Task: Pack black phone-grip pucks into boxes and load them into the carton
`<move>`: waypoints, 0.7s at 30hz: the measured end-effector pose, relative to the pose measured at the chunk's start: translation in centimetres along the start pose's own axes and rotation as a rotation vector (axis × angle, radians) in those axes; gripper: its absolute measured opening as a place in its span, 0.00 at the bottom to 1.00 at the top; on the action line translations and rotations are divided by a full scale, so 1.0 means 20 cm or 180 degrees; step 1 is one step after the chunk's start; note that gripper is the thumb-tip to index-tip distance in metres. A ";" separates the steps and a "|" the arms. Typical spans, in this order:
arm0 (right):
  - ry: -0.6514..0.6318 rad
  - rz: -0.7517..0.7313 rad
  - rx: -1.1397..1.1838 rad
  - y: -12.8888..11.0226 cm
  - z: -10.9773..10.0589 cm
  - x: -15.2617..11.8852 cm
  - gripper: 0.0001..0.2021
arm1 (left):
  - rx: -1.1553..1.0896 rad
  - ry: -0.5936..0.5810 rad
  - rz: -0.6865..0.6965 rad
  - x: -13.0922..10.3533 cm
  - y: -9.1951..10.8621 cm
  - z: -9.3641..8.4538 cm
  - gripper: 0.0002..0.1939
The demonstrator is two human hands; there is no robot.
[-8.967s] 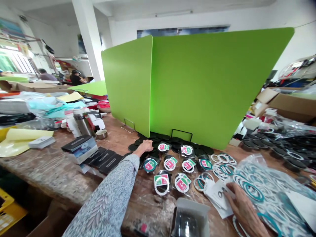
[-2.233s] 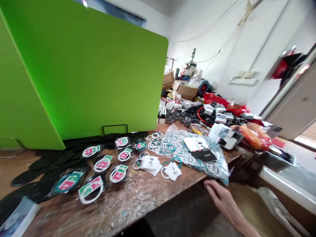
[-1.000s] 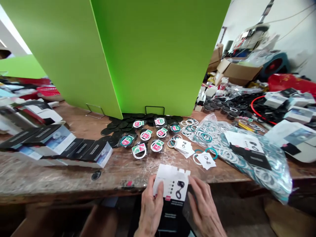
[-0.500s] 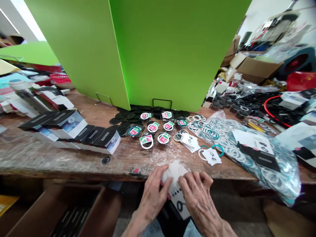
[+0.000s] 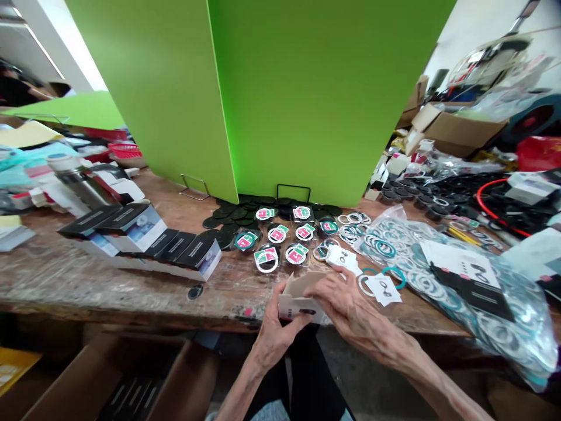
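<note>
A small white cardboard box [image 5: 294,305] stands at the table's front edge with its end flaps up. My left hand [image 5: 277,330] is closed round its left side, thumb across the printed front. My right hand [image 5: 344,304] is closed on the right side, its fingers bent over the opening; the fingertips are hidden. Just beyond lie white printed cards [image 5: 344,257] and another small card [image 5: 384,289] over teal and white rings [image 5: 395,276]. Several round black pieces with pink-and-green labels [image 5: 277,234] sit in wrapping behind the box.
Black-topped boxes [image 5: 193,254] stand in rows at left, near a steel flask [image 5: 81,181]. A plastic bag of rings [image 5: 442,286] overhangs the front edge at right. Green panels [image 5: 324,99] rise behind black discs [image 5: 236,216]. An open carton [image 5: 175,374] sits below, left.
The box has gone from a flattened piece to an opened-out shape and has been raised towards the table edge. Both hands moved up with it; my right hand now bends over its opening.
</note>
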State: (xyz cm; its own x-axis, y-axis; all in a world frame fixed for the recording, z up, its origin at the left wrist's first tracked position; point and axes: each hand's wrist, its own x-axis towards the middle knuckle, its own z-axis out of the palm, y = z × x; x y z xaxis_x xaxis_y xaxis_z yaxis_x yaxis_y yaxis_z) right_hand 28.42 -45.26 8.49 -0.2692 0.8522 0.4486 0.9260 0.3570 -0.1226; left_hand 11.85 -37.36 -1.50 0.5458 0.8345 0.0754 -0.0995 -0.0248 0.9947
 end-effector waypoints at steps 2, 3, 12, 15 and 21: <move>-0.0075 0.0020 0.0075 -0.01 0.03 0.02 0.20 | -0.0078 0.0054 0.0088 0.01 0.02 -0.01 0.25; -0.0119 0.0059 0.0131 -0.01 0.06 0.03 0.19 | -0.0159 0.0153 0.0116 0.01 0.04 0.00 0.21; 0.0133 -0.0160 -0.0396 -0.05 0.25 -0.05 0.12 | -0.0881 0.0649 -0.0011 0.03 0.11 0.05 0.11; 0.0300 -0.0308 -0.0347 -0.03 0.26 -0.07 0.12 | -0.0277 0.0371 0.0460 -0.03 0.02 0.01 0.23; 0.0767 0.0589 0.1149 0.00 0.29 -0.12 0.22 | 0.1434 0.0265 0.1702 -0.04 -0.11 -0.09 0.25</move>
State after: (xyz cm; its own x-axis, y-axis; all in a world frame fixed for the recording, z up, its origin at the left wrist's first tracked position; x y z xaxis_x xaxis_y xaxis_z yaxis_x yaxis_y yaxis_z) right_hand 27.45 -45.01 2.31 0.0004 0.8163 0.5777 0.7900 0.3539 -0.5006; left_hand 10.12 -37.09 -3.86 0.4510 0.6832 0.5744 0.0278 -0.6539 0.7560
